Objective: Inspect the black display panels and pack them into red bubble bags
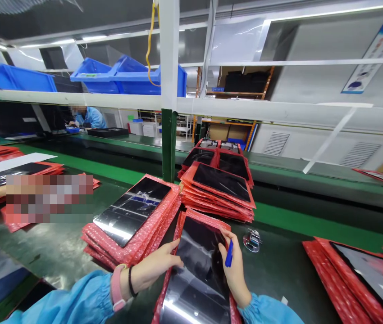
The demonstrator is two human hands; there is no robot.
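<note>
Directly before the person, a dark glossy panel point(200, 265) lies flat on a red bubble-wrap sleeve point(191, 216) on the green bench point(279, 265). Left hand point(154, 267) rests spread on the panel's left edge, fingers open and flat, apparently steadying it. Right hand point(234, 270) grips a blue pen point(229, 254), fingertips touching the panel's right edge. A left stack point(134, 220) of sleeved panels sits just beside, crowding that side; a rear stack point(218, 189) stands behind. A small metal piece point(252, 239) lies near the right hand. More panels point(363, 274) lie well apart at right. A co-worker point(88, 116) works across the line.
</note>
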